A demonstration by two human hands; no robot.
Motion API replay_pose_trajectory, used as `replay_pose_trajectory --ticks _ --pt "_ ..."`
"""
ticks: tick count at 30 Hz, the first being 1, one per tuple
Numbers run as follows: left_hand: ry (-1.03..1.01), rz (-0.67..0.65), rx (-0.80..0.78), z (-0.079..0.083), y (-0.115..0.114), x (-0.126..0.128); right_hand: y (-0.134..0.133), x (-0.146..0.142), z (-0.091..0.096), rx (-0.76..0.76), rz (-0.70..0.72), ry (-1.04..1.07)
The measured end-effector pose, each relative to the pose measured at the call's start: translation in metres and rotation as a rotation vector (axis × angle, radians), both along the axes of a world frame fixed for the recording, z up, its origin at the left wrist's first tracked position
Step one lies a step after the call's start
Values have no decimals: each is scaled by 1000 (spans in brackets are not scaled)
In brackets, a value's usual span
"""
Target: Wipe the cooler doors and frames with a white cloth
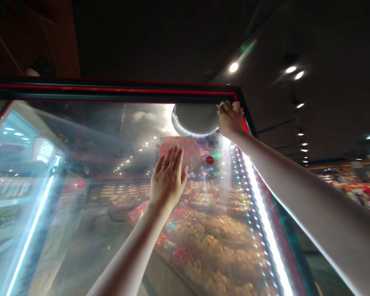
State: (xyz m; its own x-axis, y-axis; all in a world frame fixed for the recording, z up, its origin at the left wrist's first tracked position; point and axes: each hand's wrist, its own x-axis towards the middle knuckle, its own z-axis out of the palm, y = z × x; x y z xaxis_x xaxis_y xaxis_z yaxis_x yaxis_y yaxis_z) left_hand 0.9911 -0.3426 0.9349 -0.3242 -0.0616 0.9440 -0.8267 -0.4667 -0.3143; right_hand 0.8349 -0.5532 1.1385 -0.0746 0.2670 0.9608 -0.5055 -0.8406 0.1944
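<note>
My left hand [169, 179] lies flat against the glass panel [111, 238], fingers stretched out, a thin ring on one of them. Under and beside its fingertips is a pale pink rounded patch [188, 154]; whether it is a sticker or a reflection I cannot tell. Higher up, my right hand [230, 119] is at the upper right corner of the glass, against the black frame [117, 91] with its red line. Its fingers are curled, and small whitish bits show around them, too unclear to name. A large grey disc with a bright rim [197, 117] appears left of that hand.
A bright light strip [263, 222] runs down the right side of the glass. Blurry heaps of packaged goods [216, 242] show in the pane. A small red round sticker [209, 160] is right of the pink patch. Ceiling lamps [291, 70] and distant shelves [357, 187] are at right.
</note>
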Motion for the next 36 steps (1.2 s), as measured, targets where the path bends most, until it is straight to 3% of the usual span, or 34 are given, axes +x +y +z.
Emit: replay_pose_trajectory --ticks 3,7,9,13,16,19,23,28,30,36 --pt "17 7 8 0 -1 -1 9 7 6 -5 32 46" --pt "42 19 28 -1 -1 -3 0 -1 -13 -135 56 115" --pt "53 18 32 -1 -2 -4 -8 -7 -16 -126 63 111" --pt "54 28 35 -1 -2 -5 -6 0 3 -18 142 58" --pt "48 40 33 -1 -1 -5 10 18 19 -31 188 67" --pt "40 45 32 -2 0 -6 18 27 16 -109 214 138" --pt "32 41 24 -2 0 -5 5 17 2 -174 232 191" --pt "31 24 23 -3 -1 -5 0 12 17 4 192 82" --pt "37 20 21 -3 -1 -6 6 16 22 9 196 85" --pt "48 -11 34 -3 -2 -8 7 12 1 -169 233 288"
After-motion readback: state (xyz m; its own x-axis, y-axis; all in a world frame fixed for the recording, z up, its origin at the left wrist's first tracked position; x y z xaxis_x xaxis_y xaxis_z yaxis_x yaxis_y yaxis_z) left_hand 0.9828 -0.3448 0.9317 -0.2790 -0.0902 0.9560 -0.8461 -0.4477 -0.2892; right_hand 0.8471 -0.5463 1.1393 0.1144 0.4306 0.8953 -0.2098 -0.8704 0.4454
